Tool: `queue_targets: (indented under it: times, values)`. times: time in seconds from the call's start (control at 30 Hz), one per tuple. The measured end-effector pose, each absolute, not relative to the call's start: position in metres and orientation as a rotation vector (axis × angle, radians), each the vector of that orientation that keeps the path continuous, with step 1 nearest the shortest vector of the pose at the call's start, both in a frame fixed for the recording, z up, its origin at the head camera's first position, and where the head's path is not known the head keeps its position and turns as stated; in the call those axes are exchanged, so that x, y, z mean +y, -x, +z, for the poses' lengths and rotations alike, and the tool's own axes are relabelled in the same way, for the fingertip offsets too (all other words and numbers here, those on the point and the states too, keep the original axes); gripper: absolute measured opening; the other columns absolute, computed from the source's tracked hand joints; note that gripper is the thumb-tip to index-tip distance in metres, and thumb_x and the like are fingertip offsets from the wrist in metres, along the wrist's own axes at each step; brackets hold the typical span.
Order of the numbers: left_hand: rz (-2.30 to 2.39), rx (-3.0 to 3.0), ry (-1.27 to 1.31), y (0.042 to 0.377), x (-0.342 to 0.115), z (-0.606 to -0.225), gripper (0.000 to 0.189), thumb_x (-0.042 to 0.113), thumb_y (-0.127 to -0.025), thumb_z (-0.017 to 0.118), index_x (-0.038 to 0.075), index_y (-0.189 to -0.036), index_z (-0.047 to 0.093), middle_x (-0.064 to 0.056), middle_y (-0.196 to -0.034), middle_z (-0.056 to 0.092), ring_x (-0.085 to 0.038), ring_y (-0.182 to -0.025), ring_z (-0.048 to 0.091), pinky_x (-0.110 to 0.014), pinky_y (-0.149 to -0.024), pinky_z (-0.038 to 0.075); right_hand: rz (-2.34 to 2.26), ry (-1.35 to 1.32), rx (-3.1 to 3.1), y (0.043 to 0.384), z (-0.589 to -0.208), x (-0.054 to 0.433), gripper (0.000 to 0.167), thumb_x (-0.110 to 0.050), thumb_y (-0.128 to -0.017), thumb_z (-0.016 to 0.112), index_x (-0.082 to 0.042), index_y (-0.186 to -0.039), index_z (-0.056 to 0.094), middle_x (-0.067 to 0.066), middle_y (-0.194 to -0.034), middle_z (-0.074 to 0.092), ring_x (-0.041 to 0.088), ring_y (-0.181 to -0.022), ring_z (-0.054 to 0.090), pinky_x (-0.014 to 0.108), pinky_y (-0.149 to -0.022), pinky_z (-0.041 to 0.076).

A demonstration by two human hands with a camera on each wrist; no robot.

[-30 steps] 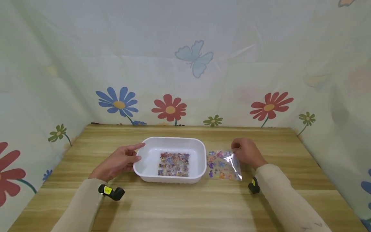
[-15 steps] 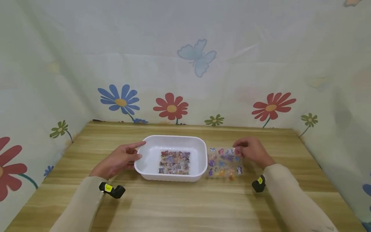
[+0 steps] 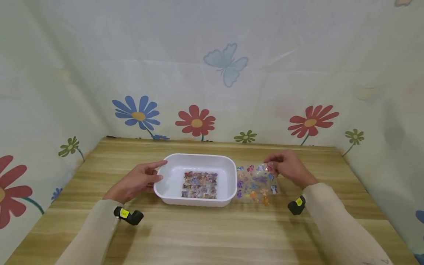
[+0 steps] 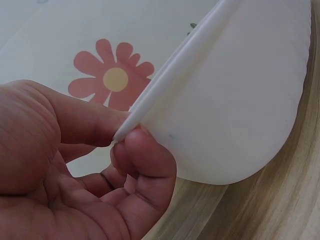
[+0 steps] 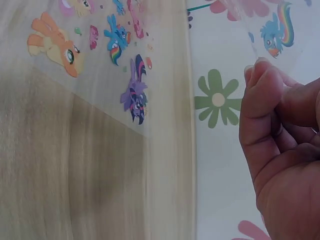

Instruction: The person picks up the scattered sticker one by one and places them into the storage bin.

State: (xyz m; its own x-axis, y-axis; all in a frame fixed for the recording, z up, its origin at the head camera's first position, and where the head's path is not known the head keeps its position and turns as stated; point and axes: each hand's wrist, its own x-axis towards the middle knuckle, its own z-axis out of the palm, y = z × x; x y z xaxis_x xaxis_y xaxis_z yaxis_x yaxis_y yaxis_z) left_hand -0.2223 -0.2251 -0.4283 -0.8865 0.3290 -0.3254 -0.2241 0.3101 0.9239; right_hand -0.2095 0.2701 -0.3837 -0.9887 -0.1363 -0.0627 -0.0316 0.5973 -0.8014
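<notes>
A white plastic basin (image 3: 195, 202) stands on the wooden table, and my left hand (image 3: 132, 182) pinches its left rim between thumb and fingers. The grip on the rim (image 4: 165, 75) is plain in the left wrist view. Inside the basin lies a patch of small colourful printed figures (image 3: 200, 185), seemingly on clear sheets. To the basin's right, my right hand (image 3: 289, 168) pinches the far right corner of a clear plastic sheet (image 3: 253, 195) printed with colourful cartoon ponies. The right wrist view shows the sheet raised at an angle over the table, with a purple pony (image 5: 134, 97) near its edge.
The wooden tabletop (image 3: 205, 235) runs back to a flower-printed cloth (image 3: 149, 66), which also hangs at both sides. Black wrist cameras (image 3: 128, 216) are worn over beige sleeves. The basin's right rim is close beside the sheet.
My right hand has moved slightly right and up with the sheet, and the glare on the sheet has faded. My left hand keeps its hold on the basin, while the head view has shifted slightly.
</notes>
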Motion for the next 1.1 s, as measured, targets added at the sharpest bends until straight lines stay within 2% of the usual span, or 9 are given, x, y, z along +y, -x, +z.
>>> queue_targets:
  times: [0.53,0.93,1.1]
  values:
    - [1.605,2.136,-0.086,0.221,-0.227,-0.426,0.067,0.013,-0.104,0.062,0.021,-0.164,0.034,-0.022,-0.136,0.047,-0.031,-0.11,0.063,-0.039,-0.092,0.063,-1.38,0.128,2.681,0.208,-0.37,0.272,0.023,0.0,-0.104,0.054,0.01,-0.12,0.068,0.013,-0.093,0.069,0.018,-0.076,0.062,0.027,-0.069,0.059]
    - [1.614,2.13,-0.1,0.22,-0.223,-0.425,0.066,0.011,-0.104,0.061,0.021,-0.164,0.034,-0.016,-0.122,0.05,-0.029,-0.105,0.063,-0.038,-0.088,0.063,-1.403,0.151,2.703,0.207,-0.371,0.259,0.021,0.001,-0.103,0.056,0.011,-0.117,0.07,0.013,-0.089,0.07,0.016,-0.073,0.063,0.025,-0.066,0.059]
    - [1.617,2.126,-0.105,0.219,-0.223,-0.426,0.066,0.01,-0.104,0.061,0.02,-0.164,0.034,-0.016,-0.121,0.049,-0.029,-0.105,0.063,-0.037,-0.088,0.063,-1.406,0.146,2.687,0.209,-0.375,0.255,0.021,0.001,-0.103,0.056,0.01,-0.117,0.07,0.014,-0.091,0.07,0.018,-0.075,0.063,0.025,-0.067,0.059]
